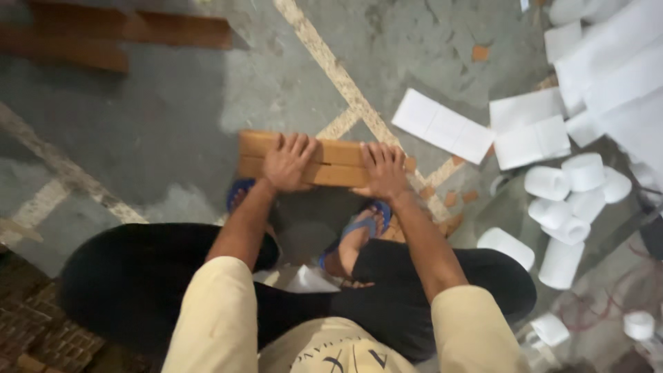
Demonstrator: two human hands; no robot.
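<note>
On the grey concrete floor (173, 110), left hand (286, 164) and right hand (383, 173) press flat, fingers spread, on two stacked tan wooden planks (331, 162), pinching nothing.

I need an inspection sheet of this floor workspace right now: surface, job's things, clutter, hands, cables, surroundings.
Surface: grey concrete floor with pale inlaid strips, worn.
Job's things: flat stack of brown wooden pieces lying on the floor.
Clutter: white paper rolls, white sheets, small brown offcuts.
Hands: left hand and right hand both pressed flat on the stack, fingers spread.
Cables: thin reddish wire loops at lower right, blurred.
Surroundings: brown planks at upper left; blue sandals on the person's feet.
</note>
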